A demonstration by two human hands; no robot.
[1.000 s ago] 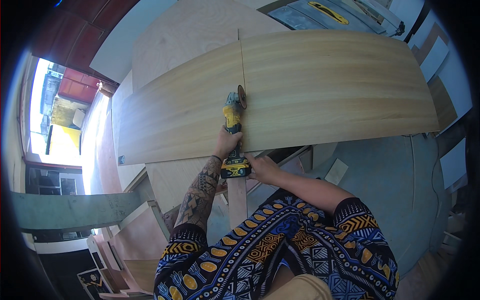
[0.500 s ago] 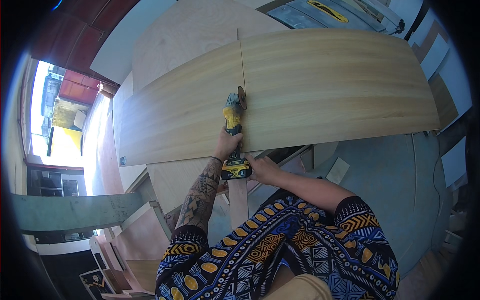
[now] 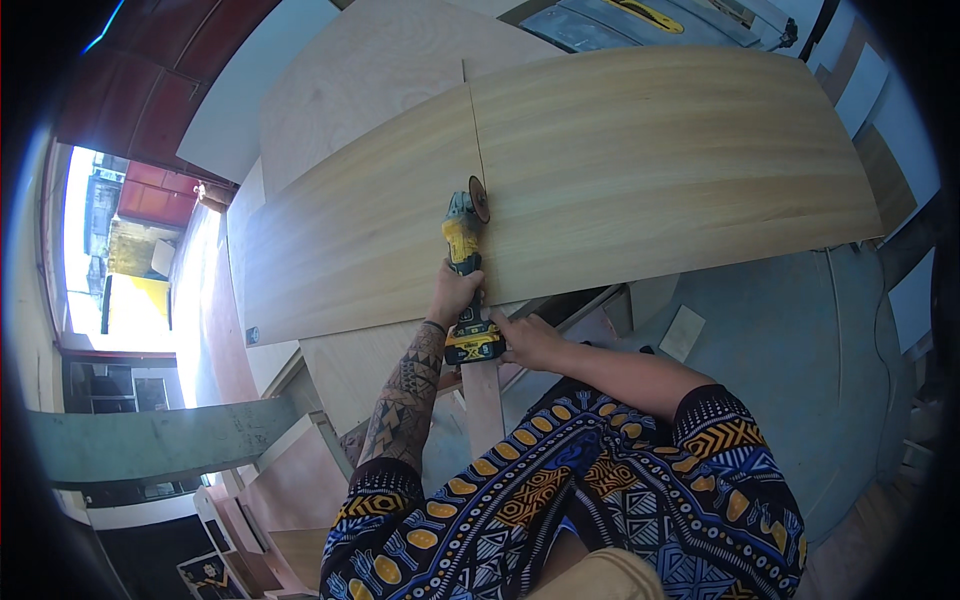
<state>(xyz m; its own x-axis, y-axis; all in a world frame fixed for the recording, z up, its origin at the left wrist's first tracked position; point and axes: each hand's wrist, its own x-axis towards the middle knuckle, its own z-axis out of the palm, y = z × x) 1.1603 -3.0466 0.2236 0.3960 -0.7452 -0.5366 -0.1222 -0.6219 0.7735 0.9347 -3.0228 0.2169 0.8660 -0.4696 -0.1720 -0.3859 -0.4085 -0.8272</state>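
A yellow and black cordless angle grinder (image 3: 462, 240) is held over a long sheet of light brown wood-grain board (image 3: 660, 160). My left hand (image 3: 457, 292) wraps round the tool's body behind its head. Further back, my right hand (image 3: 525, 338) grips the rear of the tool beside its battery (image 3: 474, 343). The thin cutting disc (image 3: 479, 199) stands on edge at a dark straight cut (image 3: 475, 125), which runs from the disc to the board's far edge. Whether the disc is spinning, I cannot tell.
Under the board lie larger pale plywood sheets (image 3: 350, 90). A table saw with a yellow insert (image 3: 645, 15) stands at the far right. Below the board's near edge are a narrow wood strip (image 3: 482, 400) and a small offcut (image 3: 682, 333). A green beam (image 3: 160, 437) crosses on the left.
The view has shifted slightly, so the board sits a little differently in the picture. The grinder stays near the same place on the cut, with both hands still on it.
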